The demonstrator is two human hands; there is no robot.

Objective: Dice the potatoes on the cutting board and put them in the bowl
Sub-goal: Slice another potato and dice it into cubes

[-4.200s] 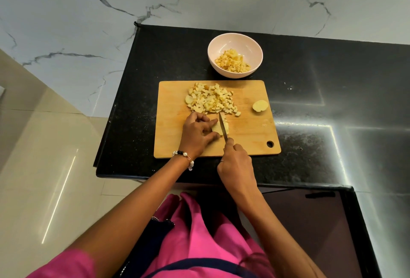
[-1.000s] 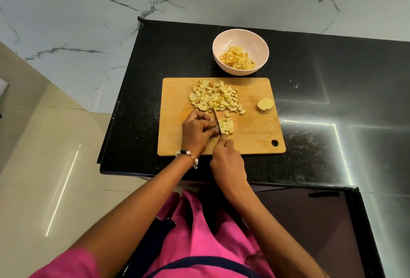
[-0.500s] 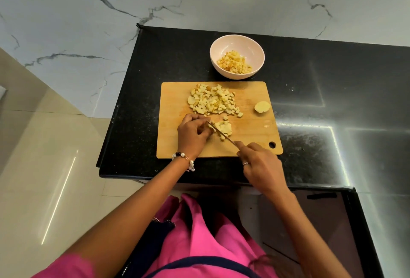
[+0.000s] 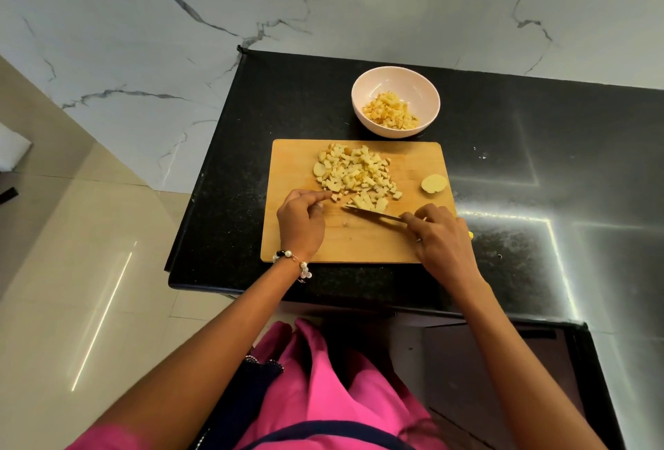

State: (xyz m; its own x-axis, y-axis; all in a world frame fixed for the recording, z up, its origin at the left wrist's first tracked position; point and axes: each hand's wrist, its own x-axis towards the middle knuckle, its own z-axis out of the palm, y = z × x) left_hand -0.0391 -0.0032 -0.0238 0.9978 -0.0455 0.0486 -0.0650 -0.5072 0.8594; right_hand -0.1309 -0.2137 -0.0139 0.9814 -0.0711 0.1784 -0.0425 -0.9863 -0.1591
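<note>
Wooden cutting board (image 4: pixel 359 237) on black counter (image 4: pixel 539 162), diced potato (image 4: pixel 354 171) heaped mid-board, some already in the pink bowl (image 4: pixel 395 85).

The right hand (image 4: pixel 440 237) grips a knife (image 4: pixel 373 213) lying low and flat against the pile's near edge, its handle hidden in the fist. The left hand (image 4: pixel 301 221) rests curled, forefinger extended onto a cube, holding nothing. Half a second ago that hand covered the pieces; one potato end (image 4: pixel 434 184) stays at right.

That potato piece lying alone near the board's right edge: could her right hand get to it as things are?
Probably yes. The potato piece lies apart from the diced pile, just beyond the right hand, with bare cutting board between. But that hand grips the knife, so it isn't free to pick it up.
</note>
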